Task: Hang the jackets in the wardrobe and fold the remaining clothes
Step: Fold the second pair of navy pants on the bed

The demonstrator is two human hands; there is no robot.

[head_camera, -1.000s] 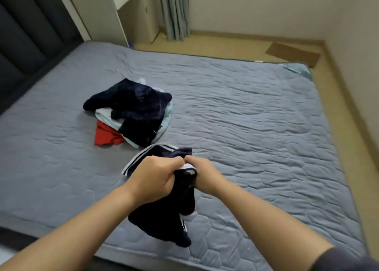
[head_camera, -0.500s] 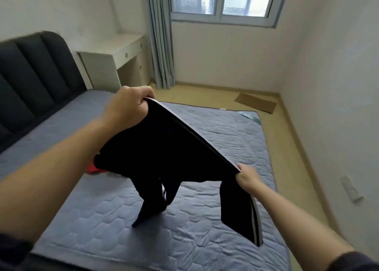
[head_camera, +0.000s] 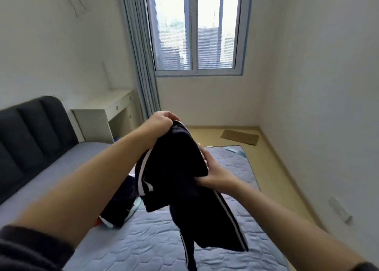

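Here, a dark garment with white stripes (head_camera: 180,180) is held up above the bed (head_camera: 235,164), its top edge gripped by the left hand (head_camera: 162,121), its side clasped by the right hand (head_camera: 213,174). Being soft, light and limp, it is probably best gripped at its edges.

Daylight came through the window (head_camera: 198,28) at the upper centre of the frame, whose panes were blown out to near white in their upper parts. The walls took a soft, even grey with no hard shadows. The dark garment (head_camera: 178,168) at centre read almost as a silhouette, its folds lost. Slight motion blur softened the whole picture, most on the forearms at the lower corners. Wide-angle distortion bowed the walls at both edges.
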